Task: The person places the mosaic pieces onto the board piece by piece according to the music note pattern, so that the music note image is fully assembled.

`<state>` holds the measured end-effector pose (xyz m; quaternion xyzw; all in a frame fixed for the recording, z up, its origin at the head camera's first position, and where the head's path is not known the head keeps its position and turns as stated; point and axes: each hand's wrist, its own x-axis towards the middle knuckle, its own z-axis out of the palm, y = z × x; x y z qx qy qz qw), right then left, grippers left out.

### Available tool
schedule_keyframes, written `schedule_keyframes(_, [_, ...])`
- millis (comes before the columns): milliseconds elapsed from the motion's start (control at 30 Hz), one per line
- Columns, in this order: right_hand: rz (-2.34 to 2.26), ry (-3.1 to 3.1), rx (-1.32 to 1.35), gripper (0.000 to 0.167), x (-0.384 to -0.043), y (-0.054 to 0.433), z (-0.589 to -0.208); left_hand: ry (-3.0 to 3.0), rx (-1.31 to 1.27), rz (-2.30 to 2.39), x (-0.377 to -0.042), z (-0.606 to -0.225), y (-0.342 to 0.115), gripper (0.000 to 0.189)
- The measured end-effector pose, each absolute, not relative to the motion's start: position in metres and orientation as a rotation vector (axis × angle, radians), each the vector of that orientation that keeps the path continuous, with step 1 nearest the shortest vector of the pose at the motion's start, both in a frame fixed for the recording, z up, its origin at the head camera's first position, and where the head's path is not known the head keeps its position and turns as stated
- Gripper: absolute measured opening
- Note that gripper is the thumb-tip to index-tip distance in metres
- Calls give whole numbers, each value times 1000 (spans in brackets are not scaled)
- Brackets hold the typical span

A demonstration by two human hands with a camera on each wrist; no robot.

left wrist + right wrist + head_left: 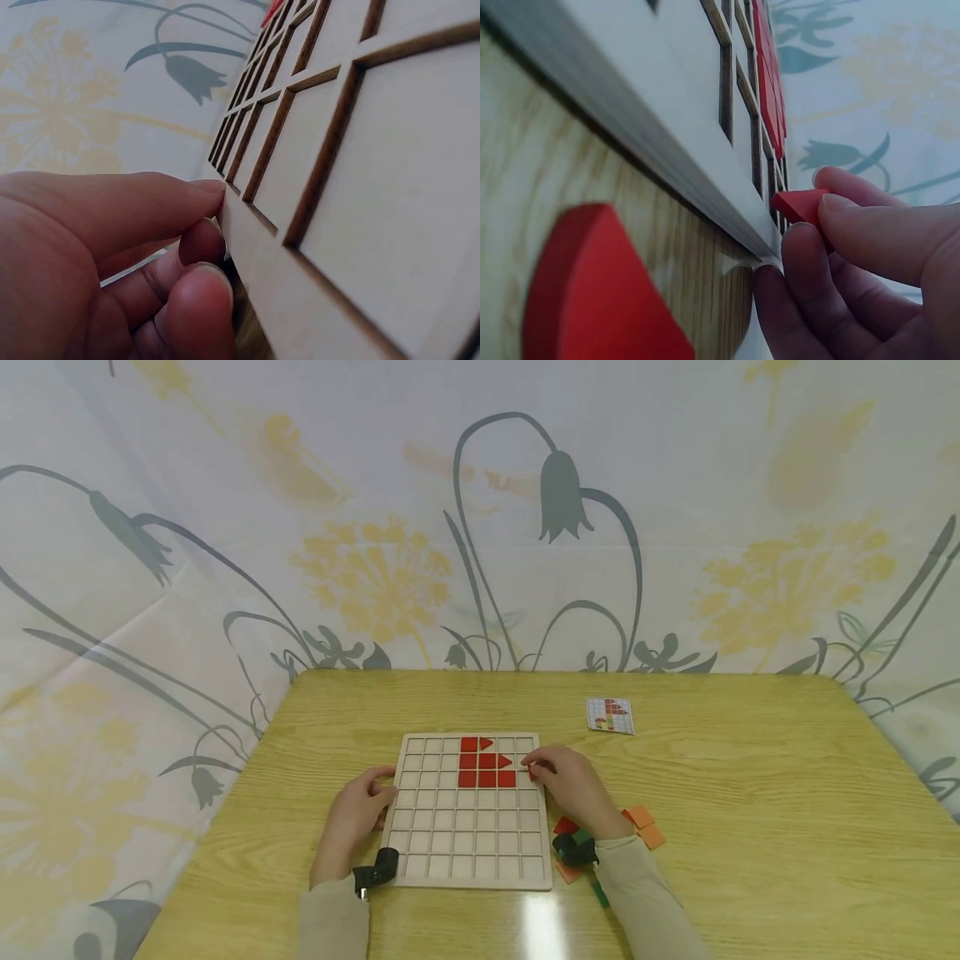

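Observation:
A pale wooden grid board (472, 820) lies on the table, with several red squares (487, 779) and two red triangles (504, 762) in its upper cells. At the board's left edge is my left hand (357, 808); its thumb and bent fingers hold the rim in the left wrist view. My right hand (573, 787) pinches a small red triangle tile (801, 204) between thumb and fingers. This tile is by the board's right edge, level with the third row. Fingers partly cover it in the head view.
Loose orange tiles (651, 836), green tiles (601, 894) and red tiles (566, 826) lie right of the board, partly under my right forearm. One red tile (600, 292) looms close in the right wrist view. A pattern card (611, 716) lies behind, near the patterned backdrop (495, 568).

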<state>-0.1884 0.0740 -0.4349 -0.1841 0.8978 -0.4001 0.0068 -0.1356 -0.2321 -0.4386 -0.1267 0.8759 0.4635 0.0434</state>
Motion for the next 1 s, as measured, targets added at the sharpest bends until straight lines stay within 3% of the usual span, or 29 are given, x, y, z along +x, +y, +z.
schedule_keyframes(667, [-1133, 2865, -551, 7, -191, 67, -435, 2674, -377, 1414, -135, -439, -232, 34])
schedule_keyframes(1000, [-1070, 2839, -623, 14, -190, 71, -431, 2692, -372, 1406, -135, -438, -232, 34])
